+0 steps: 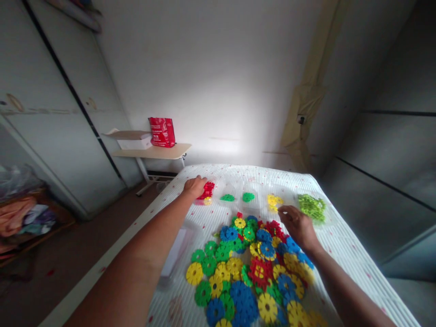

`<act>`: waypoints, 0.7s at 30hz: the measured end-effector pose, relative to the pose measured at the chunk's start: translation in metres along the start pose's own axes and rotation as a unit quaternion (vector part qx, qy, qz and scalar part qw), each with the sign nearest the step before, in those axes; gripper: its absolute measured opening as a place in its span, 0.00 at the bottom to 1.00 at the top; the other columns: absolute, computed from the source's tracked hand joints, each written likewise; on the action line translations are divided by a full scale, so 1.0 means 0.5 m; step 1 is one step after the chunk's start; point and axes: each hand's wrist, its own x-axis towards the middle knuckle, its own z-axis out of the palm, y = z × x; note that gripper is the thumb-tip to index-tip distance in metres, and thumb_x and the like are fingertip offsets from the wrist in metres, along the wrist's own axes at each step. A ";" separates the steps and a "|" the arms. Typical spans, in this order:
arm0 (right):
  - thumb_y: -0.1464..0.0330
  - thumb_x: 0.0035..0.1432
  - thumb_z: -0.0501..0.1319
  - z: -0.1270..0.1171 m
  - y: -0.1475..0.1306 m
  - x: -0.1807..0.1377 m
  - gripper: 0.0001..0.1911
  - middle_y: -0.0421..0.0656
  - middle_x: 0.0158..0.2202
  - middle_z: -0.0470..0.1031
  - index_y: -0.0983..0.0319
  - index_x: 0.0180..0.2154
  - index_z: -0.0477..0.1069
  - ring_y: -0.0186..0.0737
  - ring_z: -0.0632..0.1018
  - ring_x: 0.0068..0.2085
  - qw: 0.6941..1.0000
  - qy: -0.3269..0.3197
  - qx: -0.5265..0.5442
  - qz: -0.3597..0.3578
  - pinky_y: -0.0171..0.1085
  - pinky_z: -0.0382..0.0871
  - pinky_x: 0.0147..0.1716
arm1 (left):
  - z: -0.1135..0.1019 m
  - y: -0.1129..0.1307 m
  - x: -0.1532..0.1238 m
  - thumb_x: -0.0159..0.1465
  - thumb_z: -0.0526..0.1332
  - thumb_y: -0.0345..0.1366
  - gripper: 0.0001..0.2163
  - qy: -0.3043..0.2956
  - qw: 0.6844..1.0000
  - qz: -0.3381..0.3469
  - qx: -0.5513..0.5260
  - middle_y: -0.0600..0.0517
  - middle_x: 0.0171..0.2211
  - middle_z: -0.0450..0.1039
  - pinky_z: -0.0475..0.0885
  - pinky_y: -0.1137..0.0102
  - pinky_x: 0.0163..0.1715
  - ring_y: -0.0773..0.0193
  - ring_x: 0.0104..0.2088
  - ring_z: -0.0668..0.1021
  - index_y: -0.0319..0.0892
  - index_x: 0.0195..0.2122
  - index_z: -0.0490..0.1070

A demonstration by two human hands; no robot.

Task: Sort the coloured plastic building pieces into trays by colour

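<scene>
My left hand [195, 186] reaches to the far left of the bed, its fingers curled at the edge of a clear container with red plastic pieces [207, 190]. One small yellow disc [207, 200] lies at the near side of those pieces. What the left fingertips grip is hidden. Nearer on the right, my right hand [297, 223] hovers by a group of yellow pieces [273, 202], thumb and fingers pinched together; anything between them is too small to make out. Below both hands spreads a big pile of notched discs [235, 268] in blue, green, yellow and red.
Two small green heaps, one left [227, 198] and one right [248, 197], sit between the hands. Light green pieces [311, 208] lie at far right. A clear tray [175, 254] rests beside my left forearm. Beyond the bed, a side table [153, 153] bears a red bag [162, 132].
</scene>
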 end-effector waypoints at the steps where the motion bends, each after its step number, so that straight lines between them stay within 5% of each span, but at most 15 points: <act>1: 0.63 0.58 0.52 -0.001 0.000 -0.002 0.13 0.47 0.31 0.77 0.61 0.32 0.72 0.38 0.77 0.28 1.000 -0.001 0.000 -0.003 0.34 0.71 0.29 | 0.002 0.000 -0.003 0.63 0.58 0.39 0.13 -0.007 1.000 0.005 -0.003 0.47 0.48 0.69 0.69 0.58 0.45 0.59 0.46 0.73 0.40 0.46 0.68; 5: 0.62 0.58 0.52 -0.004 0.004 -0.006 0.13 0.46 0.31 0.77 0.61 0.32 0.72 0.38 0.78 0.27 1.000 -0.003 0.010 0.011 0.34 0.71 0.28 | 0.006 -0.001 -0.001 0.51 0.67 0.34 0.04 -0.060 0.997 0.026 -0.027 0.52 0.32 0.75 0.69 0.70 0.39 0.61 0.38 0.76 0.44 0.28 0.75; 9: 0.61 0.57 0.53 -0.002 0.002 -0.009 0.13 0.46 0.30 0.78 0.61 0.32 0.72 0.38 0.78 0.25 0.999 0.001 0.032 0.036 0.34 0.71 0.25 | 0.011 -0.002 0.009 0.44 0.68 0.30 0.09 -0.084 0.994 0.038 -0.052 0.55 0.31 0.77 0.67 0.73 0.35 0.61 0.36 0.76 0.47 0.27 0.76; 13: 0.60 0.57 0.53 0.002 -0.003 -0.013 0.14 0.46 0.30 0.78 0.61 0.32 0.73 0.39 0.78 0.26 0.998 -0.003 0.039 0.044 0.34 0.71 0.24 | 0.025 0.001 0.017 0.47 0.68 0.30 0.07 -0.103 0.993 0.039 -0.053 0.53 0.32 0.76 0.68 0.70 0.37 0.61 0.37 0.76 0.44 0.27 0.74; 18: 0.60 0.57 0.53 -0.001 -0.009 -0.015 0.15 0.46 0.28 0.78 0.61 0.31 0.73 0.40 0.78 0.26 0.998 0.000 0.037 0.045 0.33 0.70 0.24 | 0.043 0.001 0.023 0.63 0.59 0.39 0.10 -0.125 0.990 0.030 -0.055 0.49 0.40 0.72 0.72 0.62 0.40 0.63 0.39 0.75 0.38 0.41 0.70; 21: 0.59 0.57 0.53 -0.003 -0.013 -0.015 0.15 0.46 0.28 0.78 0.61 0.31 0.73 0.39 0.78 0.25 0.998 -0.001 0.040 0.048 0.34 0.70 0.24 | 0.049 -0.003 0.023 0.60 0.61 0.36 0.07 -0.122 0.990 0.028 -0.070 0.50 0.37 0.72 0.71 0.64 0.41 0.63 0.39 0.74 0.39 0.37 0.71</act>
